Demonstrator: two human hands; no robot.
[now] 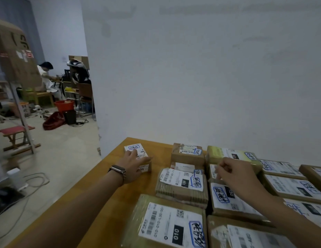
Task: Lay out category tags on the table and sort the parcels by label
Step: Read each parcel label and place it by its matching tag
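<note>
Small box [133, 147] at tabletop [120, 212] far left corner is touched by spread left hand [134, 165]; right hand [235, 173] is curled above parcels [181, 183], pinch unclear.

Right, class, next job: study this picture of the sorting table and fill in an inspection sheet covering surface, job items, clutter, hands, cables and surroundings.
Surface: wooden table, set against a white wall.
Job's things: cardboard parcels in rows, white labels with blue handwritten marks; small box at the far left.
Clutter: red bag and red bucket on the floor.
Hands: left hand rests on the small box; right hand, fingers curled, over the parcels, grasp unclear.
Cables: grey cable looped on the floor.
Surroundings: red stool, large cardboard box, seated person behind.
</note>
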